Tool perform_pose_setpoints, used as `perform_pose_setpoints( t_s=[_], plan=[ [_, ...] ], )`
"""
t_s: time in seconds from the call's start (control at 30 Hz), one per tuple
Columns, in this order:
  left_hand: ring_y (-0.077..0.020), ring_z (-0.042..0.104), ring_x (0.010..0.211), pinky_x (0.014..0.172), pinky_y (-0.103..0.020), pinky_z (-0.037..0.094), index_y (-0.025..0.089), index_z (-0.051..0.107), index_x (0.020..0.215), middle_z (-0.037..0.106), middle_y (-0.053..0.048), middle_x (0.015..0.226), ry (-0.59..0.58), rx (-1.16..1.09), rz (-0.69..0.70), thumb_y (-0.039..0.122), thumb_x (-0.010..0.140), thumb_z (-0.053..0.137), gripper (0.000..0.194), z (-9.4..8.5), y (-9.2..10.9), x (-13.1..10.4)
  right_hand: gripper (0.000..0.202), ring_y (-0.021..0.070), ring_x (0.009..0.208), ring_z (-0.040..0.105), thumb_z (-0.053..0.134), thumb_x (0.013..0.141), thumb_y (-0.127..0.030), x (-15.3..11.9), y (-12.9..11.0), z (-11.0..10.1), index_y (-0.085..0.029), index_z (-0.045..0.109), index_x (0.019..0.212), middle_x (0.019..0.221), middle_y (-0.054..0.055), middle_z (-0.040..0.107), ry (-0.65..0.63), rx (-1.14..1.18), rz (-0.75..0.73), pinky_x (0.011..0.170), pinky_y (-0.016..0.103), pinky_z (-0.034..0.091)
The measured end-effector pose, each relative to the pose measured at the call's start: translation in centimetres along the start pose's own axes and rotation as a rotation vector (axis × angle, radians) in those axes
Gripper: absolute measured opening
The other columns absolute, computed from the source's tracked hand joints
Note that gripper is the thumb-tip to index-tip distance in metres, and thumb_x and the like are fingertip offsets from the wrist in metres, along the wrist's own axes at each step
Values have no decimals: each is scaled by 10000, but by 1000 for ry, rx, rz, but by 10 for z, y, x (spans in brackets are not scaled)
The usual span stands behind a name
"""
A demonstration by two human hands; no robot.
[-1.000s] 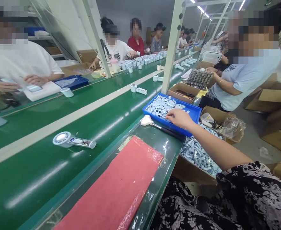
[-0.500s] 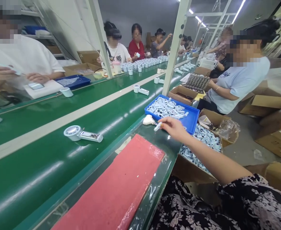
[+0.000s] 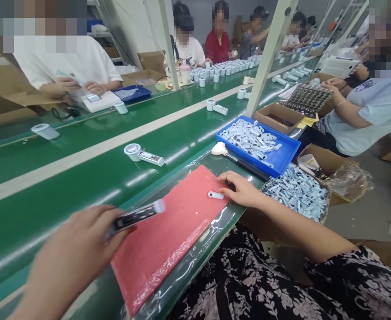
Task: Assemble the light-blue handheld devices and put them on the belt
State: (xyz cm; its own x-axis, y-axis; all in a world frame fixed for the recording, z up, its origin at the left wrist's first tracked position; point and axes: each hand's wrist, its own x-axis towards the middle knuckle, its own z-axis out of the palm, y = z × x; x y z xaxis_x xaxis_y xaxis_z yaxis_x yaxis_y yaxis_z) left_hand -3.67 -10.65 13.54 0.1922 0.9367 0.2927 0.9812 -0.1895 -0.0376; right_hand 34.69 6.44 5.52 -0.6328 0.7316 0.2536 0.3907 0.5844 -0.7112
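My left hand [image 3: 78,249] is closed around a device with a dark, circuit-like face [image 3: 137,216], held above the left side of the red mat [image 3: 169,240]; its far end is blurred. At the mat's right end my right hand [image 3: 238,189] has its thumb and finger at a small light-blue piece [image 3: 215,195] with a dark spot, which lies at the mat surface. Beyond that hand are a brush with a white head [image 3: 219,149] and dark handle, and a blue tray [image 3: 284,153] of similar pieces.
On the green conveyor [image 3: 92,155] sits a round-headed device [image 3: 145,156], with another farther off. A box of light-blue pieces [image 3: 298,191] stands right of the table edge. A metal post [image 3: 269,58] rises behind the tray. Other people sit along both sides.
My left hand has come into view holding a device. My right hand has moved from beside the brush to the mat with the small piece. The camera view has shifted.
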Motion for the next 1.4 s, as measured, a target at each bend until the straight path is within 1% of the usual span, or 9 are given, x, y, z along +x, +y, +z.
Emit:
perform_pose_setpoints(
  t_s=[0.13, 0.27, 0.43, 0.57, 0.7, 0.83, 1.0, 1.2, 1.4],
  plan=[
    [-317, 589, 943, 768, -472, 518, 196, 626, 1025, 639, -89, 1059, -191, 90, 74, 376, 983, 563, 196, 29, 60, 43, 354, 291, 1137, 578, 758, 880, -387, -3, -10, 2, -210, 656, 1168, 1218, 119, 620, -44, -172, 33, 1003, 477, 475],
    [-333, 574, 968, 781, -477, 515, 189, 611, 992, 615, -93, 1043, -322, 116, 50, 412, 967, 654, 229, 46, 84, 60, 356, 287, 1132, 555, 775, 878, -442, -11, -10, 6, -230, 672, 1145, 1255, 105, 621, -67, -254, -25, 979, 467, 462],
    [-329, 556, 985, 826, -488, 512, 181, 577, 1062, 599, -96, 1090, -309, 48, 72, 412, 963, 673, 269, 51, 77, 59, 133, 274, 1049, 592, 628, 986, -300, -10, -11, 9, -205, 673, 1067, 1155, 93, 684, -18, -331, 7, 887, 444, 451],
    [-327, 549, 1047, 877, -491, 504, 170, 526, 1177, 591, -113, 1178, -194, -86, 104, 412, 929, 723, 398, 57, 72, 55, 171, 239, 952, 632, 524, 1013, -232, 12, -38, 12, -195, 677, 1079, 1002, 73, 709, 19, -216, -2, 838, 392, 474],
    [-300, 568, 1062, 899, -468, 502, 190, 486, 1276, 595, -116, 1196, -26, -346, 117, 480, 988, 618, 429, 59, 68, 48, 224, 228, 1007, 654, 479, 1019, -217, 35, -75, 28, -211, 677, 1123, 1083, 53, 729, -71, -153, -132, 904, 390, 495],
    [-292, 567, 1110, 935, -465, 494, 186, 470, 1327, 588, -131, 1230, 71, -446, 133, 452, 1042, 514, 393, 58, 69, 41, 242, 239, 975, 680, 455, 1022, -238, 43, -95, 48, -211, 678, 1112, 1088, 53, 741, -182, -151, -134, 847, 401, 514],
    [-278, 588, 1043, 873, -444, 505, 186, 568, 1146, 612, -108, 1155, 146, -390, 148, 353, 1067, 459, 215, 62, 76, 41, 223, 228, 823, 689, 462, 1003, -241, 41, -103, 55, -200, 662, 1094, 987, 46, 755, -193, -183, -13, 680, 362, 463],
    [-278, 594, 1043, 876, -462, 513, 187, 590, 1145, 616, -92, 1152, 132, -447, 98, 289, 1040, 520, 162, 62, 79, 44, 139, 205, 714, 650, 504, 993, -259, 39, -105, 51, -215, 635, 980, 874, 24, 739, -158, -165, 120, 628, 341, 416],
    [-257, 587, 1042, 879, -425, 519, 176, 588, 1117, 616, -87, 1132, 123, -475, 110, 207, 1035, 496, 128, 61, 76, 42, 168, 247, 900, 626, 544, 1012, -301, 35, -99, 56, -189, 668, 1011, 978, 81, 682, -148, -229, -72, 767, 384, 478]
  ],
)
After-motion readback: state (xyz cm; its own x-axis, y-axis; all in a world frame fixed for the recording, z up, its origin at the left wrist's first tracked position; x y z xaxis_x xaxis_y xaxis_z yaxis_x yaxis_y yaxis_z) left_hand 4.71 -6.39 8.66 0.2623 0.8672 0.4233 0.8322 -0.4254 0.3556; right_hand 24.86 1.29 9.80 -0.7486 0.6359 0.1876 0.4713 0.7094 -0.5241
